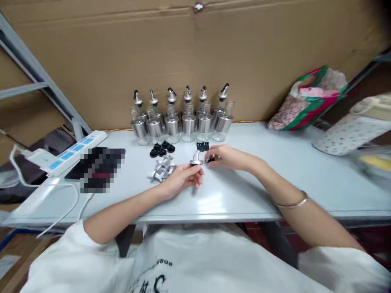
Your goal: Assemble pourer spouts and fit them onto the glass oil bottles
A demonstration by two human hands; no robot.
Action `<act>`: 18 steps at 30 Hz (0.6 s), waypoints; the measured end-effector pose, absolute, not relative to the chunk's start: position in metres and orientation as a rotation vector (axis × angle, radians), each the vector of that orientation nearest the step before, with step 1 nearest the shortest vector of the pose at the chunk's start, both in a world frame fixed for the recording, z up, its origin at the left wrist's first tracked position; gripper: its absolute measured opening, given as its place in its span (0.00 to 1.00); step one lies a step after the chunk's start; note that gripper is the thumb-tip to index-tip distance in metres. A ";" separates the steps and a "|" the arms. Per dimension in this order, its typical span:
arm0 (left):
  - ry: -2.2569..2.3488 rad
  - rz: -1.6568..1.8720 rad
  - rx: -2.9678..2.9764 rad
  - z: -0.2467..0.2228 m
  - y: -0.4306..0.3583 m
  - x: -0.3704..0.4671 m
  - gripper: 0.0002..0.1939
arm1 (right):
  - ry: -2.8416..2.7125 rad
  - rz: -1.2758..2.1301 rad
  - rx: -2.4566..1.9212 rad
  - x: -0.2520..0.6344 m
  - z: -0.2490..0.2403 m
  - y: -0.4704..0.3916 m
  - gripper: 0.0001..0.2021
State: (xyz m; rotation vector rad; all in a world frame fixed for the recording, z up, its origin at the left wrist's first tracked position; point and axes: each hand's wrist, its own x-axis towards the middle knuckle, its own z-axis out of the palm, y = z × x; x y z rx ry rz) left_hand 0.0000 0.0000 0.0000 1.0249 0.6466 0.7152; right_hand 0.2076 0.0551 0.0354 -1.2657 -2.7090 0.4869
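My left hand (183, 179) is closed on a silver pourer spout (196, 158), holding it upright above the table. Just to its right, my right hand (224, 156) has its fingertips bent down at the tabletop over a small black piece (210, 159), mostly hidden by the fingers. Small black parts (203, 146) lie in a row behind that hand. Left of the left hand is a pile of silver spouts (161, 167), with several black stoppers (161, 149) behind it.
Glass bottles with steel bands (189, 123) stand at the back, the rear row fitted with pourers (172, 96). A power strip (76, 150) with cables and a pixelated dark object (100, 169) lie left. A patterned bag (308, 99) and dotted container (348, 130) stand right.
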 end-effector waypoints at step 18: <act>0.579 0.641 0.915 0.008 -0.001 -0.004 0.11 | -2.445 0.002 -0.594 0.186 0.037 0.035 0.15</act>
